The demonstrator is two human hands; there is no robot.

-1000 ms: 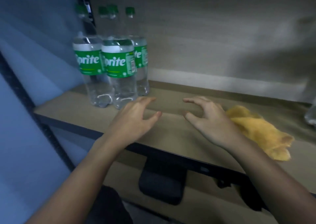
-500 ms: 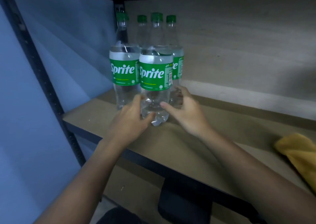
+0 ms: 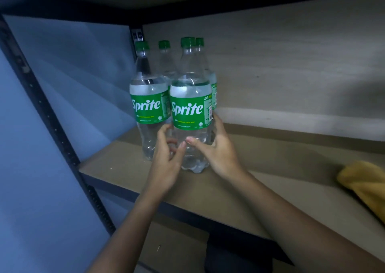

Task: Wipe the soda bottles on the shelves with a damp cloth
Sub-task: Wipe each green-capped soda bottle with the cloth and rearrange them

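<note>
Several clear Sprite bottles with green caps and labels stand in a cluster at the left end of the wooden shelf (image 3: 239, 189). The front right bottle (image 3: 190, 110) is gripped low down by both hands: my left hand (image 3: 167, 164) curls round its left side, my right hand (image 3: 216, 153) wraps its right side with the thumb across the front. A second front bottle (image 3: 146, 106) stands just left of it, two more behind. The yellow cloth (image 3: 366, 187) lies on the shelf at the far right, touched by neither hand.
A black metal upright (image 3: 54, 131) frames the shelf's left side, with a blue wall beyond. The shelf above (image 3: 208, 3) hangs over the bottle caps. A wooden back panel (image 3: 291, 64) closes the rear. A lower shelf shows beneath.
Both hands moved from the open shelf to the front right bottle and closed round its lower part. The view shifted left, so the cloth now sits at the right edge.
</note>
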